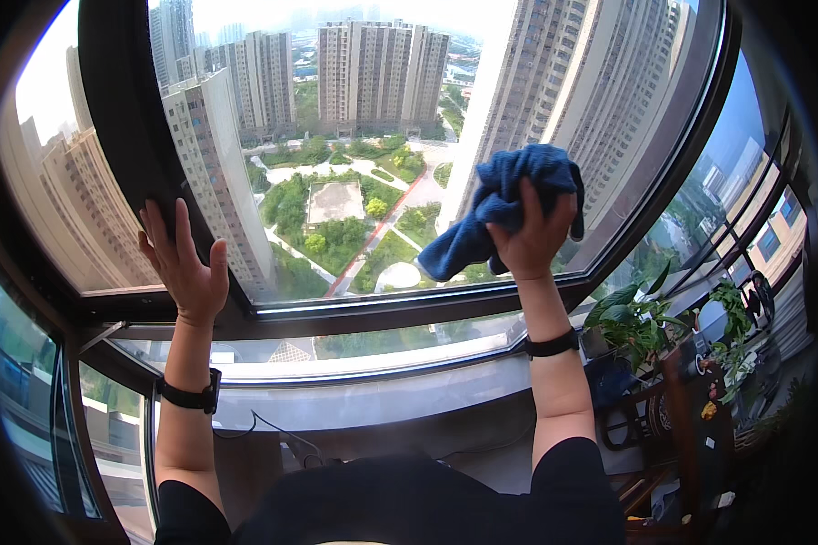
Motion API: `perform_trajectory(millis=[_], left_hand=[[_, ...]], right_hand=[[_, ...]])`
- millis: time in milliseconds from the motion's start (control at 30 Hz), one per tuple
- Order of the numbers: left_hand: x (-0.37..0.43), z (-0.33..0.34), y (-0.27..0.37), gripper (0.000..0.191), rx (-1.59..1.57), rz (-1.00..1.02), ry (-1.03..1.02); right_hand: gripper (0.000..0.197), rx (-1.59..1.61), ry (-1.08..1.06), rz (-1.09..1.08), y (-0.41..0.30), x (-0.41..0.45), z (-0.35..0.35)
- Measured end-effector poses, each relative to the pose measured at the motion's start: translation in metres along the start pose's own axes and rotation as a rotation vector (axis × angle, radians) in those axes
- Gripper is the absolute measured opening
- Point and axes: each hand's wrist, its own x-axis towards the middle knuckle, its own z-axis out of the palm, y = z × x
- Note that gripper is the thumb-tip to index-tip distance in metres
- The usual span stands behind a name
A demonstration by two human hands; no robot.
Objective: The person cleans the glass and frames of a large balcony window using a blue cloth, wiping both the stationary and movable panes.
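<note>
A crumpled blue cloth (511,197) is bunched under my right hand (535,238), which presses it against the large window pane (382,266) at the right. One corner of the cloth hangs out to the lower left. My left hand (187,272) holds nothing; its fingers are apart and its palm rests against the dark window frame's upright (133,136) at the left. Black bands circle both wrists.
Below the pane runs a dark lower frame rail (382,320), then a pale windowsill (382,402) with a thin black cable (286,430). Potted plants (627,320) stand at the right, beside dark wooden furniture (685,422). A metal window stay (102,336) is at the left.
</note>
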Motion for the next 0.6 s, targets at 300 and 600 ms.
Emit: perform_trajectory(millis=[300,600], left_hand=[[0.003,0.003,0.004,0.069,-0.004,0.047,0.099],[0.001,0.009,0.002,0.074,-0.048,0.073,0.127]], right_hand=[[0.043,0.037,0.21,0.787,0.104,-0.134,-0.004],[0.079,0.047,-0.095,0.657,-0.118,-0.168,0.001]])
